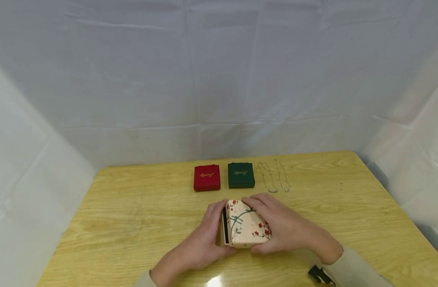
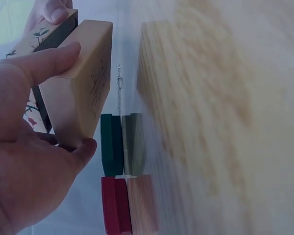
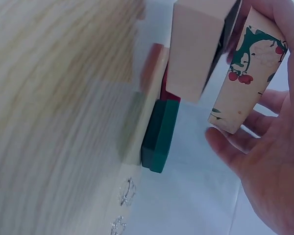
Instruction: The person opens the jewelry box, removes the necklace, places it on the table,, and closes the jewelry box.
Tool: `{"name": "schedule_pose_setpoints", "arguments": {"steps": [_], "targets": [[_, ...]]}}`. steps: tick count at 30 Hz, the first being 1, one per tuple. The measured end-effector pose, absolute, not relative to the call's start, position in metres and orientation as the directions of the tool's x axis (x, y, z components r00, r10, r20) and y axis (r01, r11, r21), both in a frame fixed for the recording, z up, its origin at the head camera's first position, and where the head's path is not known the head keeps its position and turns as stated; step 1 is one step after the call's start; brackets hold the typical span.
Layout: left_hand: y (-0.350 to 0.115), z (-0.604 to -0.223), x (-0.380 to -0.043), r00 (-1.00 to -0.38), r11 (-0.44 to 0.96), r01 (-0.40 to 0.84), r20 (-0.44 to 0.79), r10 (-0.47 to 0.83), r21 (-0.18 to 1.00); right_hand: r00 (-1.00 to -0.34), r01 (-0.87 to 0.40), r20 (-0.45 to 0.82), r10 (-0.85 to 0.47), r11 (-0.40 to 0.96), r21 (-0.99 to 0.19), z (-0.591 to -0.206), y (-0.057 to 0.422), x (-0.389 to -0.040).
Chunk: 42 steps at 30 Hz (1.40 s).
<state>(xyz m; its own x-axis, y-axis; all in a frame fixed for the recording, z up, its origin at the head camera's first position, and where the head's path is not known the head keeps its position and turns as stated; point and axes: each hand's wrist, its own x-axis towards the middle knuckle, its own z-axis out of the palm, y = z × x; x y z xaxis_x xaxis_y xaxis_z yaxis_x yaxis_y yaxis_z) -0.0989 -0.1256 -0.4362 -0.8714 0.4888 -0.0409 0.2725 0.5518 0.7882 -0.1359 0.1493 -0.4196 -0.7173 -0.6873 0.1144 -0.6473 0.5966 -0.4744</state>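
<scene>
Between my two hands is a cream cardboard box, its lid (image 1: 249, 223) printed with red flowers and green branches. My right hand (image 1: 287, 227) grips the lid by its edges. On the other side, my left hand (image 1: 202, 241) holds the plain cream base (image 2: 85, 83) between thumb and fingers. Lid and base stand partly apart, and a dark strip of the inside (image 1: 225, 225) shows between them. Most of the inside is hidden. The right wrist view shows the lid tilted away from the base.
Beyond the hands, a red box (image 1: 206, 177) and a green box (image 1: 241, 175) lie on the wooden table (image 1: 125, 223). Right of them are two thin silver chains, one (image 1: 267, 177) beside the other (image 1: 283, 175). White cloth (image 1: 219, 79) hangs behind the table.
</scene>
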Motion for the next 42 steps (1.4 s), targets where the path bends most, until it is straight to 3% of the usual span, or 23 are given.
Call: {"name": "schedule_pose_setpoints", "arguments": {"steps": [6,17,29,42], "targets": [[-0.128,-0.438,-0.1,-0.882,0.579,0.245,-0.069,0.466,0.777,-0.726,-0.657,0.137,-0.674,0.619,-0.431,-0.416,0.156,-0.137],[-0.129,-0.438,-0.101,-0.9,0.589,0.242,-0.049,0.434,0.771,-0.753,-0.606,0.094,-0.651,0.631,-0.485,-0.411,0.179,-0.138],[-0.13,-0.44,-0.101,-0.903,0.597,0.255,-0.032,0.428,0.761,-0.756,-0.614,0.087,-0.649,0.656,-0.438,-0.412,0.211,-0.138],[-0.13,-0.44,-0.102,-0.901,0.603,0.248,-0.048,0.432,0.758,-0.789,-0.554,0.001,-0.614,0.711,-0.433,-0.411,0.24,-0.138]]}}
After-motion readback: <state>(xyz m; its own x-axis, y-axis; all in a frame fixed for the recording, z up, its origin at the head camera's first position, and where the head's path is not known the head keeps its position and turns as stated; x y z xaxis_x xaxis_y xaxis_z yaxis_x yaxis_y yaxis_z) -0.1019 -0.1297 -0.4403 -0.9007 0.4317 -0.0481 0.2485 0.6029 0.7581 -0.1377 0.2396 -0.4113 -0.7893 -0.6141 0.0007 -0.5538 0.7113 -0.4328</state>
